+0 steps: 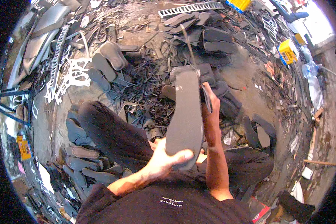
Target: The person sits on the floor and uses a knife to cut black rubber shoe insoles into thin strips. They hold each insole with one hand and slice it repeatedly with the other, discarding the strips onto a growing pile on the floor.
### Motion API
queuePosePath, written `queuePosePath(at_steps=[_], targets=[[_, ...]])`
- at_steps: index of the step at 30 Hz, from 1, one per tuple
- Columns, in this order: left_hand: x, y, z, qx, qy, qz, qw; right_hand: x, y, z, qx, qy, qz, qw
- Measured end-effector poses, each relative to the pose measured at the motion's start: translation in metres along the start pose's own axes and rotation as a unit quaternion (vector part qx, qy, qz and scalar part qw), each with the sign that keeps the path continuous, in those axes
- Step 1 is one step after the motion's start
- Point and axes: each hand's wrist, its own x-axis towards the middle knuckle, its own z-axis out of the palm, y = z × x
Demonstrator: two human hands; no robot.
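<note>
A long grey shoe sole [185,115] is held up in front of me, its rounded near end in my left hand [164,158]. The left thumb presses on its upper face and the fingers go underneath. Along the sole's right edge, my right hand [211,100] is closed around a dark, narrow tool [206,98]; its working end is hidden. A thin, slightly bent strip [190,46] rises from the sole's far right corner; whether it is a blade or a trimmed sliver, I cannot tell.
Dark offcuts [145,78] litter the floor between my legs. Piles of soles lie beyond [218,39] and by my left knee [84,164]. White cut-out webbing [76,71] lies to the left. A yellow box [288,51] and clear plastic bottles [310,69] stand at the right.
</note>
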Motion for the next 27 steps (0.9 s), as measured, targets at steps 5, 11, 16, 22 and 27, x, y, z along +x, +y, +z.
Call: queuePosePath(at_steps=[5,11,16,22,27], targets=[[-0.003,-0.011,-0.022,0.049,0.017,0.047,0.998,0.015,0.010,-0.024,0.178,-0.118,0.191,0.958],[0.033,-0.011,-0.073,0.129,0.121,0.160,0.971,-0.091,-0.036,-0.009,0.155,-0.211,0.212,0.942],[0.047,0.039,-0.061,0.022,0.189,0.122,0.974,-0.128,-0.028,-0.018,0.120,-0.273,0.185,0.936],[0.032,0.049,-0.051,0.014,0.124,0.050,0.991,-0.147,-0.004,-0.019,-0.149,-0.062,-0.024,0.987],[0.022,0.057,-0.039,0.018,0.035,0.020,0.999,-0.145,0.000,-0.040,-0.140,-0.066,-0.045,0.987]])
